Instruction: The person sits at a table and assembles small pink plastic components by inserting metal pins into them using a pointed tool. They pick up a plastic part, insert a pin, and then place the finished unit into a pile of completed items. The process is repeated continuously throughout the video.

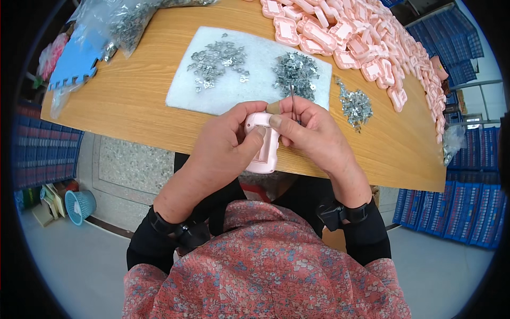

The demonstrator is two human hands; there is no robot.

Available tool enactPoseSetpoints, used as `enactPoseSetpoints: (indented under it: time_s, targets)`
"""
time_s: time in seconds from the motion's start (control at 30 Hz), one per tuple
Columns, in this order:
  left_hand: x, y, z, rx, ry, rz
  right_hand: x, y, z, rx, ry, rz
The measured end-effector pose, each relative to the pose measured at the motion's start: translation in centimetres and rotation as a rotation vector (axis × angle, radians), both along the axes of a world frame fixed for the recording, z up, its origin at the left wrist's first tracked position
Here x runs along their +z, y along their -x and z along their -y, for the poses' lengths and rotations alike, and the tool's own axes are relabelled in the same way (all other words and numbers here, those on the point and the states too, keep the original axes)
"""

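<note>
Above the table's near edge, a pale pink plastic casing (272, 151) with a long rectangular recess is held upright between my hands. My left hand (223, 141) is closed round its left side, the thumb pressing into the recess. My right hand (316, 130) is closed at the casing's upper right, its thumb on the rim. A thin dark metal tool (292, 95) sticks up from the right fingers; its kind is not clear. A tan wrap (273, 108) covers a fingertip at the casing's top. Any small part under the thumbs is hidden.
Beyond my hands, a white foam mat (183, 90) carries two heaps of small metal clips (218, 58). More loose clips (356, 106) lie right of it. Many pink casings (345, 34) pile up at the far right. Plastic bags (122, 21) and a blue foam piece (77, 58) sit far left.
</note>
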State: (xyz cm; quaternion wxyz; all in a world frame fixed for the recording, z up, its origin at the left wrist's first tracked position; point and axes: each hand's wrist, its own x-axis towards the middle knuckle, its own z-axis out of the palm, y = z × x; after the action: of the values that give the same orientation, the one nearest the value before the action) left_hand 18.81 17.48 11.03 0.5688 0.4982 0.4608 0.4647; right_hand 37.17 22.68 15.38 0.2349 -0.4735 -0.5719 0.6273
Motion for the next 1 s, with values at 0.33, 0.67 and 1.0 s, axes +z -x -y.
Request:
enactPoseSetpoints:
  time_s: [0.33,0.67,1.0]
  targets:
    - [0.1,0.2,-0.9,-0.133,0.227,0.21,0.8,0.2,0.9,-0.055,-0.053,-0.147]
    - [0.5,0.9,-0.5,-0.401,0.564,0.845,0.0,-0.8,0.1,0.099,-0.237,0.011]
    - [-1.2,-0.4,-0.3,-0.557,0.648,1.26,-0.8,-2.8,0.9,-0.014,-0.179,-0.174]
